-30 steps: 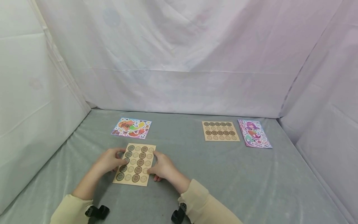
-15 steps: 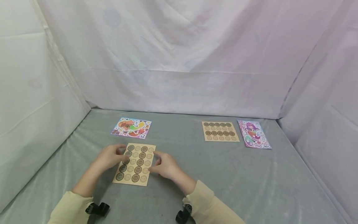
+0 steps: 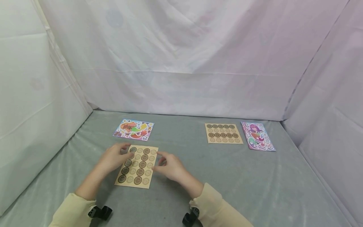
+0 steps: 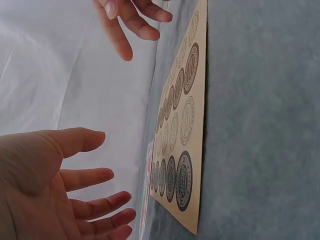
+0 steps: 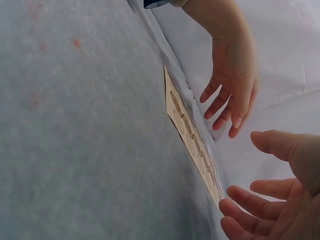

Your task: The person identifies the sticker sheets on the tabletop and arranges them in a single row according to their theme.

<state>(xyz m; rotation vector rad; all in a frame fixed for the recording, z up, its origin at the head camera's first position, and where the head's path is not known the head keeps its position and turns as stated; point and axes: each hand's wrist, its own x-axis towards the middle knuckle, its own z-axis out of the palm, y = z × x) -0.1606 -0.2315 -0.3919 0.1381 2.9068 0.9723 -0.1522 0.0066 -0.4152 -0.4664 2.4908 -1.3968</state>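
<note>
A tan sheet of round stickers (image 3: pixel 140 172) lies flat on the grey cloth, a little left of the middle. In the left wrist view my left hand (image 4: pixel 45 185) hovers apart from the sticker sheet (image 4: pixel 175 130), its fingers spread and holding nothing. My right hand (image 5: pixel 280 195) is held off the cloth too, fingers loosely extended, in the right wrist view. Seen from the head, the left hand (image 3: pixel 114 157) is over the sheet's upper left edge and the right hand (image 3: pixel 171 167) is at its right edge.
Behind the sheet lies a colourful mermaid sticker sheet (image 3: pixel 134 129). Farther right are another tan round-sticker sheet (image 3: pixel 223 133) and a purple mermaid sheet (image 3: pixel 258 136). White cloth walls (image 3: pixel 181 91) stand at the back and both sides of the grey cloth surface (image 3: pixel 227 176).
Both hands have come away from the tan sheet's edges. The left has shifted toward the back, the right slightly to the right. The sheet stays in place.
</note>
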